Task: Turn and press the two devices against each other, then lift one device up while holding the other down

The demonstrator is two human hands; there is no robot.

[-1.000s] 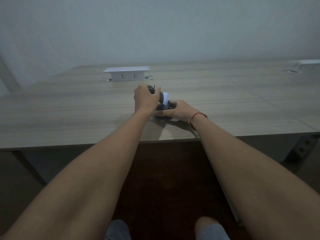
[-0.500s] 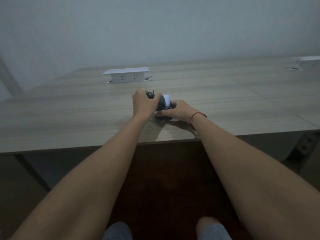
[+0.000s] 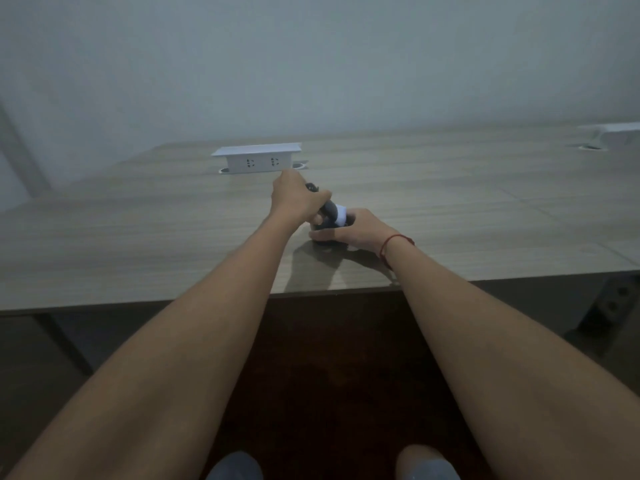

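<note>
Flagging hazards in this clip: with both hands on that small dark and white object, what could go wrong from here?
1. The left hand grips the top of the dark and white object at a tilt; it could slip from that grip.
2. The right hand hides its base, so a pinched finger is possible.
3. The table edge is near; a dropped part might roll off.

Two bare forearms are showing, with no sleeves reaching into view. The left hand [image 3: 292, 202] is wearing nothing: no ring, watch or band is showing on it. The right hand [image 3: 360, 228] is wearing a thin red string bracelet [image 3: 389, 245] looped once around the wrist, sitting slightly loose. At the bottom edge, two knees [image 3: 233, 467] are showing, and grey-blue fabric is covering them. Low light is dimming the finer details of the cloth.
</note>
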